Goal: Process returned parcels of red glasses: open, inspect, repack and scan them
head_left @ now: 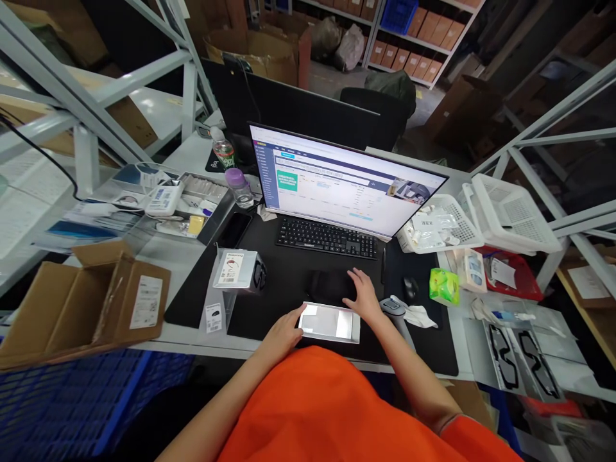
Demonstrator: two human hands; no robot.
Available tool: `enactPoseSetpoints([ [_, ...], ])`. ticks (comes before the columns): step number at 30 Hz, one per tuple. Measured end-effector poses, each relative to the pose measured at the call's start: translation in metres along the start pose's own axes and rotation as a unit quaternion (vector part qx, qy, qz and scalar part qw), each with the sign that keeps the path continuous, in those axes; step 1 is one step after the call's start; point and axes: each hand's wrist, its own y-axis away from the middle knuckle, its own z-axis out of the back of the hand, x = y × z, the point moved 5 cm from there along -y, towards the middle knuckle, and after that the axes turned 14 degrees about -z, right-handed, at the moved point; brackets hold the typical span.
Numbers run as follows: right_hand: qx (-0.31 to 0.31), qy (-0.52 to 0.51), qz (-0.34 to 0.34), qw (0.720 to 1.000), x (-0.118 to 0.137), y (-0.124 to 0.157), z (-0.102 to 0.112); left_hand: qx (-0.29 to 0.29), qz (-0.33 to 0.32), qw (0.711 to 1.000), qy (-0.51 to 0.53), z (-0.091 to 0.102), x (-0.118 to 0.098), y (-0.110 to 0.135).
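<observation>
A flat silver box lies on the black desk mat just in front of me. My left hand rests against its left end, fingers curled at the edge. My right hand lies with fingers spread over a black pouch behind the box, its heel near the box's right corner. A black keyboard and a lit monitor stand beyond.
An open cardboard box sits at the left, with a small silver carton beside it. White baskets, a green tissue pack, a mouse and a handheld scanner lie to the right. Bottles stand at the monitor's left.
</observation>
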Motion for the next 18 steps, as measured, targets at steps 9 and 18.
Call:
enactPoseSetpoints([
  [9, 0.002, 0.018, -0.028, 0.999, 0.003, -0.018, 0.006, -0.008, 0.007, 0.999, -0.053, 0.006, 0.002, 0.0],
  [18, -0.258, -0.139, 0.007, 0.956, 0.004, 0.027, 0.057, -0.093, 0.095, 0.989, -0.068, 0.032, 0.032, -0.028],
])
